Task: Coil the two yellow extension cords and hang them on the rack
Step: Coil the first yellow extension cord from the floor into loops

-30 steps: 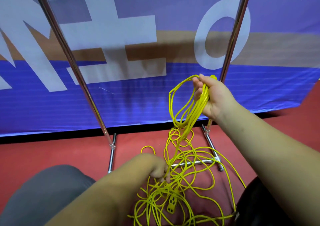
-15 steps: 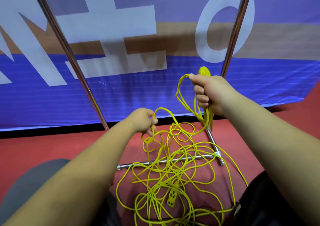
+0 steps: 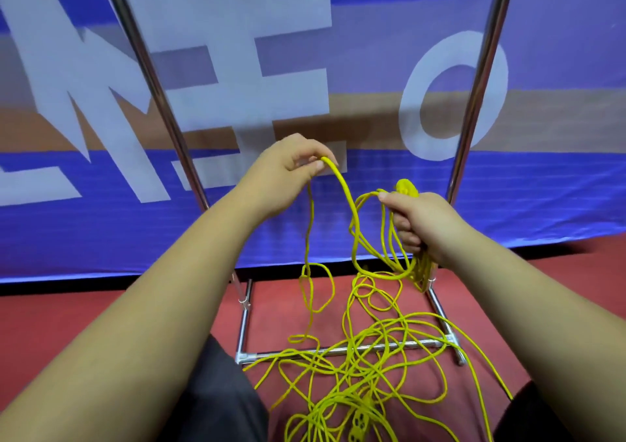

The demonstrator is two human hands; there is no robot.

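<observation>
Several loops (image 3: 420,267) hang from your R hand (image 3: 425,225), clenched round them as the coil's anchor. L hand (image 3: 288,167) pinches the next stretch of yellow cord (image 3: 343,187), raised to feed another loop; rest lies tangled on floor (image 3: 101,323) across rack base (image 3: 244,323).

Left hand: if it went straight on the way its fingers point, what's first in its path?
Probably the rack's right upright: the left hand points rightward, passing above the right hand and its yellow cord. Depth unclear; it might reach the banner.

Left hand (image 3: 283,167) pinches yellow cord (image 3: 349,197); right hand (image 3: 423,225) grips loops.
</observation>
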